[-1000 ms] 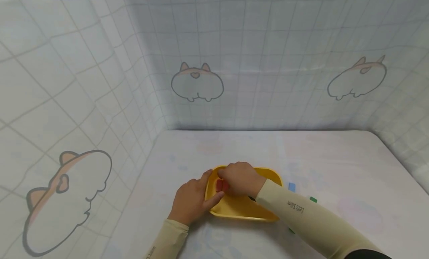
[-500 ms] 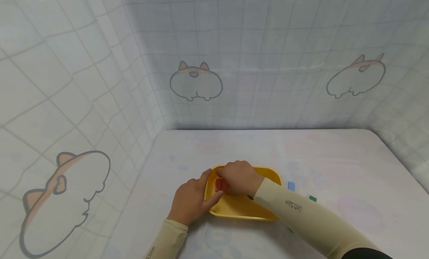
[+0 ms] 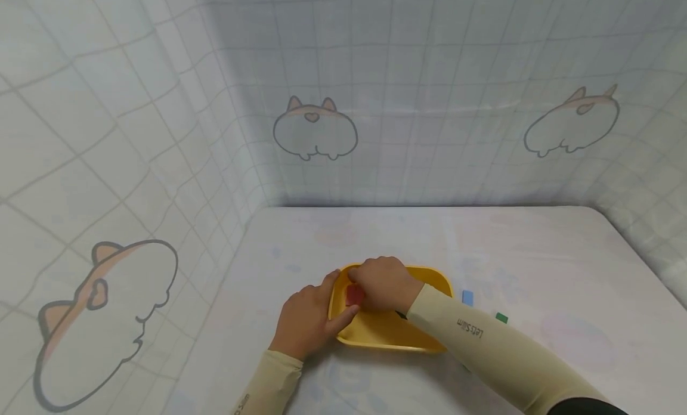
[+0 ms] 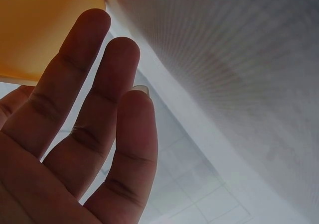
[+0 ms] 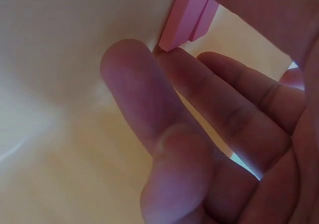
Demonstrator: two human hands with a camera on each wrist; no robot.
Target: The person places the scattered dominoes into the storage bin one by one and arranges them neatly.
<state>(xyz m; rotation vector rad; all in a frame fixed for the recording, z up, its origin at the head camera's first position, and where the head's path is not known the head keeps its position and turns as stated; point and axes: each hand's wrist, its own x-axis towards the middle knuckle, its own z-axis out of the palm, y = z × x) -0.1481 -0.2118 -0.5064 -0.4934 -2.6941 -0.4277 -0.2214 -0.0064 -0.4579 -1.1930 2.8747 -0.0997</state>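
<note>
A yellow tray (image 3: 386, 337) stands on the table. My left hand (image 3: 303, 319) holds its left side in the head view, thumb over the rim and index finger along it. Several left fingers (image 4: 127, 149) lie along the tray's outer side in the left wrist view. Inside the tray's left end is a red block (image 3: 353, 295), near the left thumb tip. My right hand (image 3: 386, 284) reaches in beside it. In the right wrist view the block looks pink and stepped (image 5: 187, 17), touching a fingertip; the right fingers (image 5: 142, 84) are mostly extended.
Right of the tray lie a blue block (image 3: 467, 297) and a green block (image 3: 501, 317), close to the right sleeve (image 3: 483, 343). Something dark green (image 3: 401, 315) shows in the tray, mostly hidden by that sleeve. Patterned fabric walls (image 3: 429, 105) enclose the table.
The red block now shows one lighter face; the dark dividing line seen before is gone from sight. Both hands and the tray have hardly moved.
</note>
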